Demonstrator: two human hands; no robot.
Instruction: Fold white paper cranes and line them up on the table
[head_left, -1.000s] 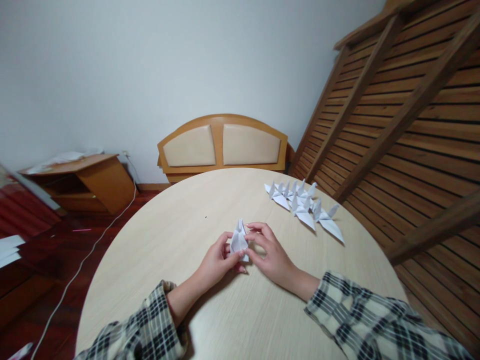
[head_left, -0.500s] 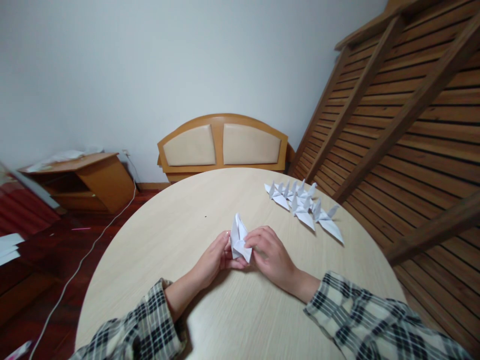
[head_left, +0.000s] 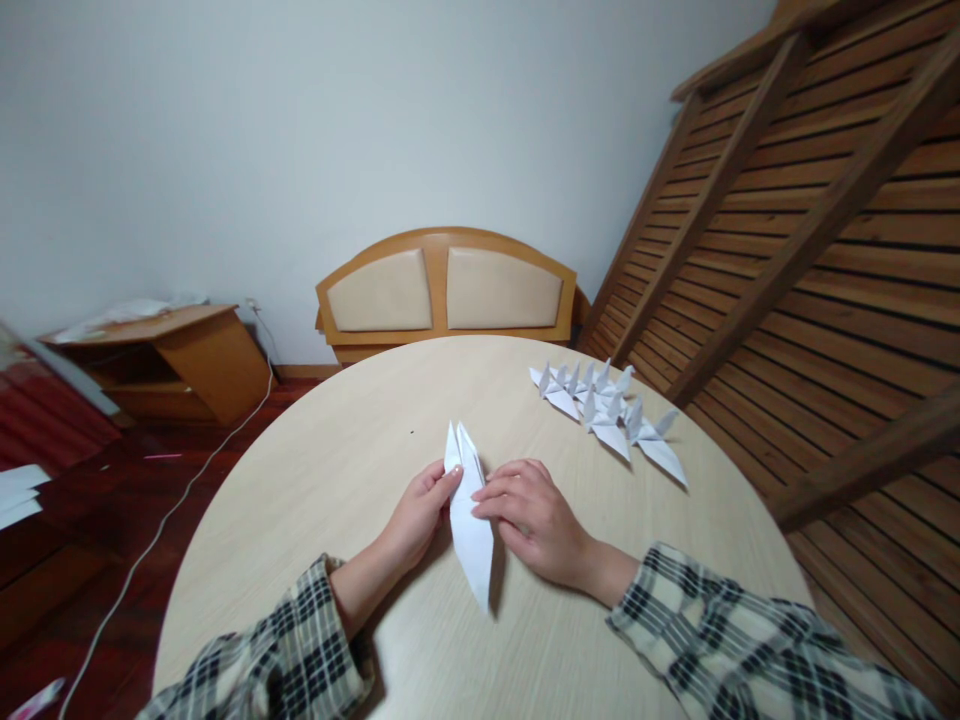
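Note:
A white folded paper (head_left: 472,545) lies between my hands, long and narrow, with two slim points at the far end and one broad point towards me. My left hand (head_left: 421,512) grips its left edge, thumb on top and the other fingers mostly hidden underneath. On the right edge, the fingertips of my right hand (head_left: 536,520) pinch or press the paper near its middle. Several finished white paper cranes (head_left: 607,435) stand in a cluster beyond my right hand.
The round pale wooden table (head_left: 337,450) carries everything. Behind it is a padded headboard (head_left: 450,290). A slatted wooden frame (head_left: 817,250) leans at the right. To the left are a low cabinet (head_left: 199,370), a white cable (head_left: 161,530) and white sheets (head_left: 21,495).
The paper's near flap has opened down towards me, turning a short, upright folded shape into a long one. My hands have shifted slightly around it; the cranes stay put.

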